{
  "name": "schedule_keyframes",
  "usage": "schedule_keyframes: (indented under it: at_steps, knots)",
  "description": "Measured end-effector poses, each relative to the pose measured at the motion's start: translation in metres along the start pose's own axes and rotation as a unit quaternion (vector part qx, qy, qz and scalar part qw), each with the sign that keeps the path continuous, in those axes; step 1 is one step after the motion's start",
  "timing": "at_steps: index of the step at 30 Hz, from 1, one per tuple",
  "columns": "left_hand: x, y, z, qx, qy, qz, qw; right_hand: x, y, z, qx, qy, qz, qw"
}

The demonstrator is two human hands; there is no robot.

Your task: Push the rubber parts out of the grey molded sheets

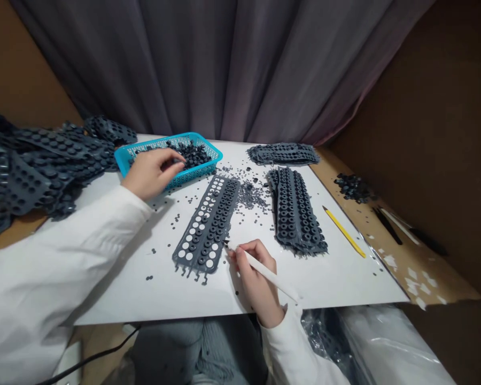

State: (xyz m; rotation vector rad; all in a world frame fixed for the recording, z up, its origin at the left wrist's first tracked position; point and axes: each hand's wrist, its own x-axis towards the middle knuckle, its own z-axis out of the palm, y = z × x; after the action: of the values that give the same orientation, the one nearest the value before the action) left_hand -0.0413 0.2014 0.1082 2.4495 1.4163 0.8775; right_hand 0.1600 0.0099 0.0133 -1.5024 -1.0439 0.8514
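My left hand (154, 170) is over the near side of a turquoise basket (122, 160) full of small black round pieces (196, 155). Its thumb and forefinger come close together in a pinch; anything between them is too small to make out. In my right hand (258, 272) is a slim white pen-shaped tool (270, 275) with a dark tip. That tip points at the right edge of a dark grey perforated rubber sheet (214, 222). Ring-like pieces fill part of the sheet, while white shows through round holes along its left side and lower end.
Stacked grey sheets (296, 211) lie right of centre, with another stack (282, 154) behind. Tiny dark discs (250, 197) litter the white tabletop. A yellow pencil (344, 232) rests at the right, near black scraps (355, 187). Grey sheets (36, 166) heap up at left.
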Motion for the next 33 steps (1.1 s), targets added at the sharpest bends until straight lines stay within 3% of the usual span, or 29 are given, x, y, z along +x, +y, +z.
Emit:
schedule_keyframes:
  at_steps: [1,4,7,10,11,14,17,20,26,30,33]
  knots:
    - [0.009,-0.012,-0.003,0.049,0.005,0.0,0.999,0.001,-0.001,0.001,-0.007,0.0,0.001,1.0]
    - [0.028,-0.048,-0.003,0.11,-0.05,0.012,0.993,0.004,-0.002,0.003,-0.031,-0.003,0.002,1.0]
    - [0.027,-0.058,0.002,0.111,-0.04,0.029,0.993,0.004,-0.001,0.003,-0.047,-0.005,-0.003,0.999]
    - [0.005,-0.029,0.009,0.086,-0.005,0.135,0.987,0.003,-0.001,0.004,-0.053,-0.009,-0.011,0.998]
    - [-0.006,-0.013,0.013,0.068,-0.035,0.183,0.98,0.003,-0.001,0.004,-0.056,-0.01,-0.014,0.998]
    - [-0.039,0.034,0.034,0.039,-0.233,0.3,0.924,0.003,-0.001,0.003,-0.071,-0.009,-0.023,0.997]
    - [-0.056,0.057,0.058,0.082,-0.292,0.317,0.899,0.004,-0.001,0.004,-0.08,-0.006,-0.024,0.997]
    - [-0.056,0.058,0.071,0.11,-0.308,0.317,0.89,0.004,-0.001,0.004,-0.083,-0.012,-0.024,0.996]
    - [-0.051,0.05,0.071,0.114,-0.305,0.339,0.883,0.004,-0.007,0.003,-0.116,-0.015,-0.035,0.992]
    - [-0.051,0.041,0.074,0.009,-0.305,0.296,0.905,0.004,-0.007,0.002,-0.118,-0.021,-0.032,0.992]
    - [-0.049,0.036,0.074,-0.054,-0.322,0.278,0.904,0.002,-0.008,0.002,-0.122,-0.024,-0.039,0.992]
